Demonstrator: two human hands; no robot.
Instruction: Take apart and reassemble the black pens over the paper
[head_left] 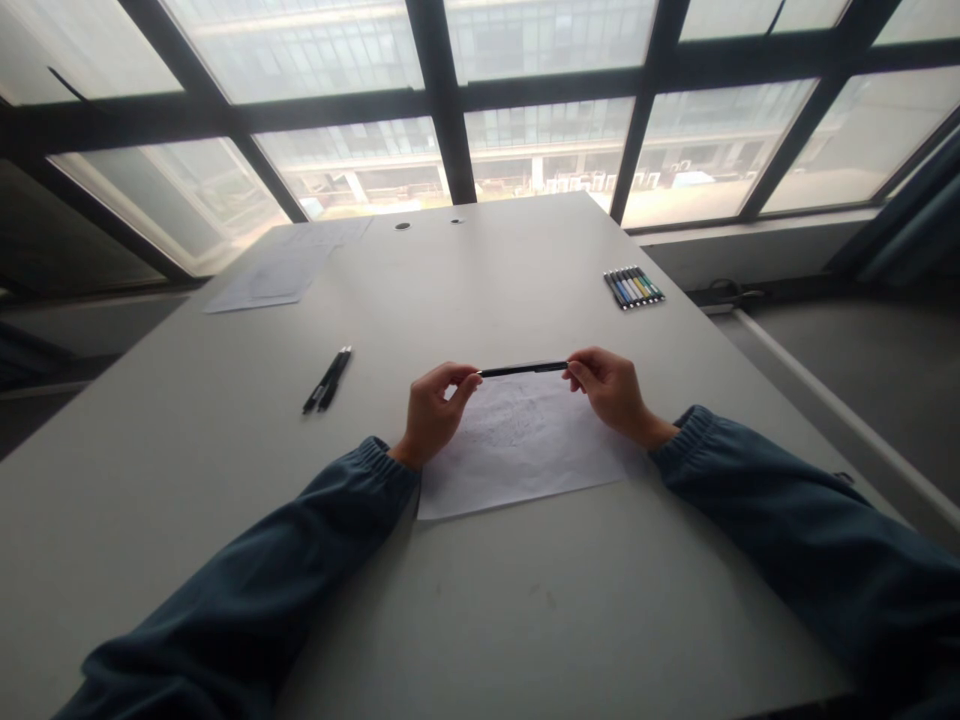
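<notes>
A black pen [523, 369] is stretched level between my two hands, above the far part of a paper sheet [517, 485]. My left hand [439, 408] pinches its left end between thumb and fingers. At the other end, my right hand [613, 392] grips the pen the same way. Faint grey marks cover the middle of the sheet, and my hands hide parts of its sides.
Two black pens [327, 381] lie side by side on the white table [480, 290] at the left. A row of several pens with coloured bands [634, 287] lies near the right edge. More paper sheets [274, 272] rest at the far left, before the windows.
</notes>
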